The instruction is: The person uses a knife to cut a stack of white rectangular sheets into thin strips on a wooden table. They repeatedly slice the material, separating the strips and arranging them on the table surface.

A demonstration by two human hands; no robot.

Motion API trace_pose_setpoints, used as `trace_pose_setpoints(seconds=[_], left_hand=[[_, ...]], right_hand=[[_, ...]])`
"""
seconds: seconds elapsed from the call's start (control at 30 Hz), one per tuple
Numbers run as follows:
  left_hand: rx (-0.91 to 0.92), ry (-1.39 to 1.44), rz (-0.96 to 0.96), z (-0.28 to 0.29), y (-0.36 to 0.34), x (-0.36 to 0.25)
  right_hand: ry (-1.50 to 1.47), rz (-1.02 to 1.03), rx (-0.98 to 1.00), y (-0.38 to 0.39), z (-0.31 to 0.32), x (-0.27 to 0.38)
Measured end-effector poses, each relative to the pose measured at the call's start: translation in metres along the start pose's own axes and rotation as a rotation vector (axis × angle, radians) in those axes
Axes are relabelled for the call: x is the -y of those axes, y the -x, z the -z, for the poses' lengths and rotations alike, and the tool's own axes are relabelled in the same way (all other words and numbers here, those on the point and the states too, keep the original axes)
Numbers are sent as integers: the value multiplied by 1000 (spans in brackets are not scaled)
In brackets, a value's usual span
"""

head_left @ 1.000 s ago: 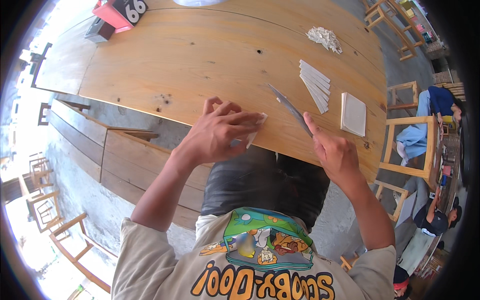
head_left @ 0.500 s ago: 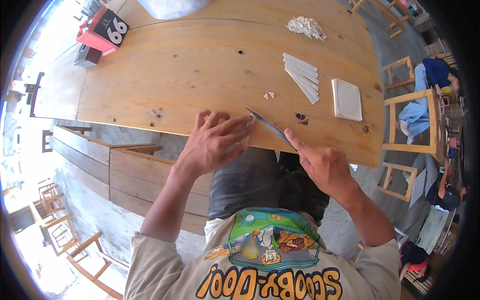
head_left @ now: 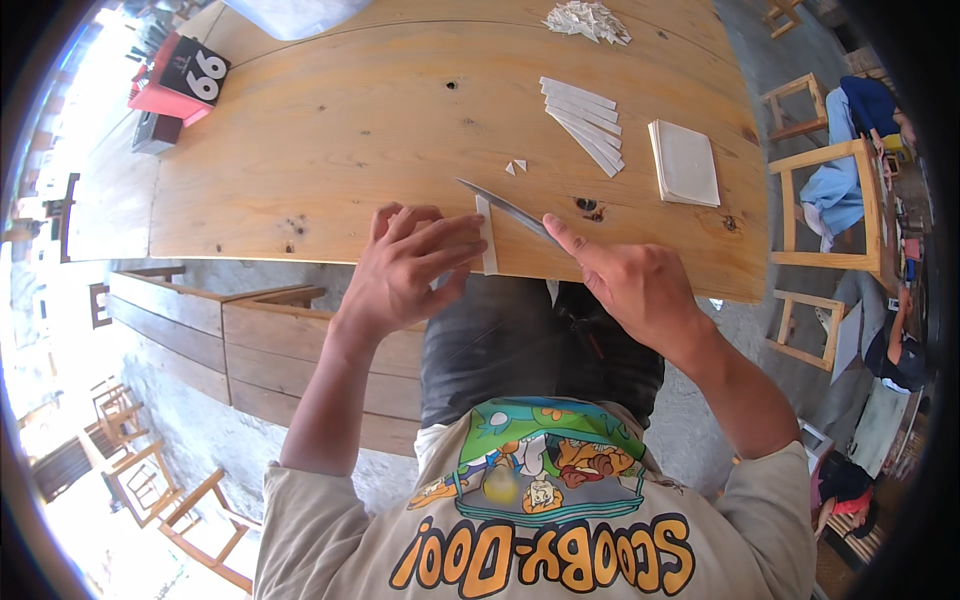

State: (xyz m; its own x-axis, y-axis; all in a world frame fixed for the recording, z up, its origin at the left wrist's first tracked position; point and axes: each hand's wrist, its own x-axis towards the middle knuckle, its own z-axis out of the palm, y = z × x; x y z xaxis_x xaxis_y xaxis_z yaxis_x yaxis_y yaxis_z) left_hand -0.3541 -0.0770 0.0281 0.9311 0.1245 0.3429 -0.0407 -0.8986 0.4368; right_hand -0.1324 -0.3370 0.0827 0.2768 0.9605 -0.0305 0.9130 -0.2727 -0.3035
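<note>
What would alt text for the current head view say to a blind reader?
A person's right hand holds a knife across a narrow white strip's far end, the left hand beside it, on a wooden table. Beyond lie fanned strips, a white stack and small pieces.

Strip point(head_left: 489, 252) at the near edge of the table point(head_left: 300, 140), triangles point(head_left: 519, 164) behind, sheet stack point(head_left: 685, 162) to the right
</note>
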Motion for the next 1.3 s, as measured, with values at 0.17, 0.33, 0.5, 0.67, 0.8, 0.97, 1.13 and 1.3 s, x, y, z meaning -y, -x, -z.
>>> trace_pose_setpoints(seconds=[0.17,0.33,0.5,0.67,0.8,0.97,1.13,1.3], left_hand=[[43,-49,23,-4,-10,-7],[132,-86,59,-2,-12,-7],[102,-59,38,-7,-15,-8],[116,13,1,-7,-22,-6],[123,22,-30,-5,-29,-3],[110,29,-47,-8,-29,-1],[91,27,-44,-7,-27,1],[9,9,10,-18,-31,-10]], right_hand=[[14,4,-19,0,-2,-6],[192,112,-87,1,-4,-12],[253,141,-59,1,-2,-18],[300,160,-34,-3,6,-18],[348,162,10,-5,16,-18],[369,163,63,-6,20,-18],[382,163,155,-10,18,-16],[371,171,152,-9,22,-26]])
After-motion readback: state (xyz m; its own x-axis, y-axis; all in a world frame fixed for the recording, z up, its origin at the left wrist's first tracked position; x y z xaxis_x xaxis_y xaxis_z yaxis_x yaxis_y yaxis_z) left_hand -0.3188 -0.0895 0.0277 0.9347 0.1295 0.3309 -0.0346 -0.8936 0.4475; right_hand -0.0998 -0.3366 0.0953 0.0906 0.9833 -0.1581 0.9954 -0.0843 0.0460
